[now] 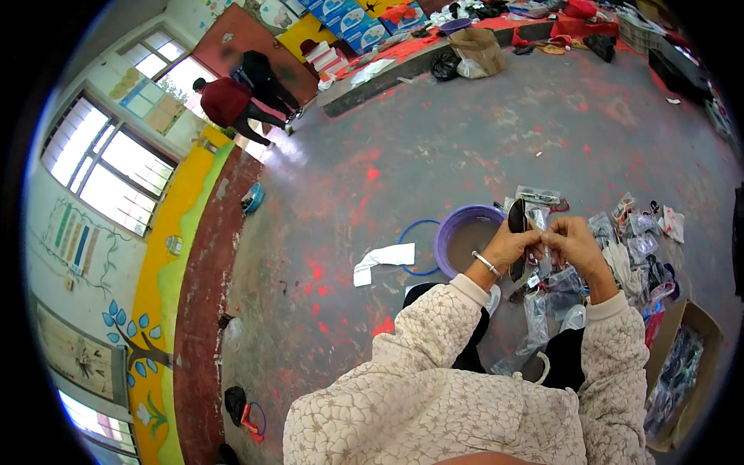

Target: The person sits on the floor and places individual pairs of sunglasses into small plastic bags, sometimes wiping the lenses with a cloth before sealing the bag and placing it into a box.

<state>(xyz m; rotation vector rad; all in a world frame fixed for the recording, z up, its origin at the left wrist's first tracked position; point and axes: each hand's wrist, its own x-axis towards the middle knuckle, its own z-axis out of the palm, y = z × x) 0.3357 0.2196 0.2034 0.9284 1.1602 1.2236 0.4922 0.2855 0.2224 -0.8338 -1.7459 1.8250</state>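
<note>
In front of me, my left hand (504, 249) is closed around a pair of dark sunglasses (517, 217), held upright on end with one lens above the fingers and one below. My right hand (572, 242) meets it, fingertips pinched on a clear plastic sleeve (543, 260) beside the glasses. How far the sleeve covers them is hidden by my fingers. Beneath both hands lies a spread of clear packets (562, 288). Left of them stands a purple basin (446, 244) of murky water, close to my left wrist.
A cardboard box (701, 318) of bagged items stands at my right. More packets and a white glove (620, 263) lie near it. A blue hoop (418, 273) and white cloth (385, 260) are left of the basin. Two people (229, 102) stand by the far door.
</note>
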